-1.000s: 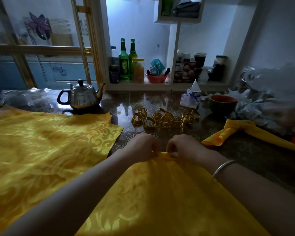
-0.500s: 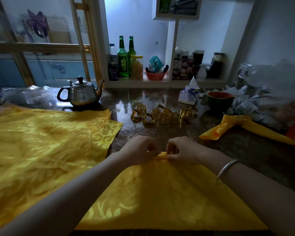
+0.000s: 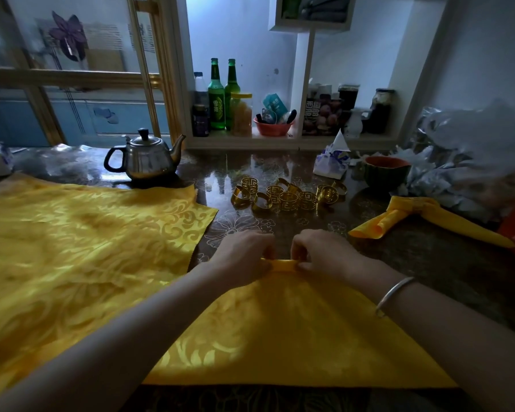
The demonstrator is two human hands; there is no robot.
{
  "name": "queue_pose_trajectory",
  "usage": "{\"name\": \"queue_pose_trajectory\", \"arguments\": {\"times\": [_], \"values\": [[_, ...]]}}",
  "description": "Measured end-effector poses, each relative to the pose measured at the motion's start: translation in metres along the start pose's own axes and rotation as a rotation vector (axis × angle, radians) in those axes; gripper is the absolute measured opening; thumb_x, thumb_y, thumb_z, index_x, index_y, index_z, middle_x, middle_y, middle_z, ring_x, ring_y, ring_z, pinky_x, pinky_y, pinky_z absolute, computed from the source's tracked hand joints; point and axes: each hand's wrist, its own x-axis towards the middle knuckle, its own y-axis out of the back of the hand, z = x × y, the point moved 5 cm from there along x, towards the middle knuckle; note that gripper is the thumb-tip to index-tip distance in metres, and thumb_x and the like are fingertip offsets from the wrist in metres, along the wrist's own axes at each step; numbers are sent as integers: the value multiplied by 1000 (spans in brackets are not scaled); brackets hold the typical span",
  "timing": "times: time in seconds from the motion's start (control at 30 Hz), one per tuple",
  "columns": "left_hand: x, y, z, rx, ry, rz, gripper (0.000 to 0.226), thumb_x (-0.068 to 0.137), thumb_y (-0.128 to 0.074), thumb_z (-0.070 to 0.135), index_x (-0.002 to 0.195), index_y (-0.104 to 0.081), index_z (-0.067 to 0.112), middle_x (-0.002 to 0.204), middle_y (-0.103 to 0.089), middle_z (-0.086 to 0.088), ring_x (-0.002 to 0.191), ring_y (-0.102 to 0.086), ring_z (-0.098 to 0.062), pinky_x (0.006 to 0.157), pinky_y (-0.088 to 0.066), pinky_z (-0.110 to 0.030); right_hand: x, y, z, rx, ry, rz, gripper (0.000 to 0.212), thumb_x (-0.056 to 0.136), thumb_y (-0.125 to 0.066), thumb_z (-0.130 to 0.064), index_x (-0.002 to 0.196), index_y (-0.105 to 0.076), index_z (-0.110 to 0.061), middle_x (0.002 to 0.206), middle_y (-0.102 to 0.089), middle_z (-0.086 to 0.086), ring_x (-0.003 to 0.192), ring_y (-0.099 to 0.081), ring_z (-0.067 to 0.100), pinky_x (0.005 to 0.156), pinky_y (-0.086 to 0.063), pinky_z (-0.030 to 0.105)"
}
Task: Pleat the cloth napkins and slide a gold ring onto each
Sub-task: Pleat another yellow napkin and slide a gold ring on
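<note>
Now the left hand [image 3: 244,254] and right hand [image 3: 324,251] pinch the far tip of the napkin [image 3: 280,331], fold running crosswise between them, cloth spreading back toward the person, rings [image 3: 289,197] just beyond on the worktop [image 3: 428,263].

A steel teapot [image 3: 146,157] stands on the glossy dark table [image 3: 428,257]; two green bottles [image 3: 216,96] and a red bowl [image 3: 272,129] sit on the shelf [image 3: 244,141] behind; a tissue packet [image 3: 331,162] lies beside a dark bowl [image 3: 385,175]
</note>
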Motion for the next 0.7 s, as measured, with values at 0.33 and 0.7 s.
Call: {"name": "queue_pose_trajectory", "arguments": {"times": [0.33, 0.7], "values": [[-20, 1, 3, 21, 14, 31, 16, 91, -56, 47, 94, -62, 33, 95, -64, 15, 88, -60, -8, 68, -56, -34, -18, -8, 3, 204, -34, -54, 15, 93, -62, -29, 106, -62, -22, 107, -59, -4, 99, -56, 11, 88, -51, 29], [-25, 9, 11, 117, 54, -16, 17, 87, -62, 33, 104, -62, 36, 107, -62, 14, 99, -58, -10, 68, -51, -29, -25, -3, -9, 54, -28, 24, 15, 87, -69, -27, 100, -62, -30, 104, -58, -9, 97, -56, 11, 86, -53, 33]]}}
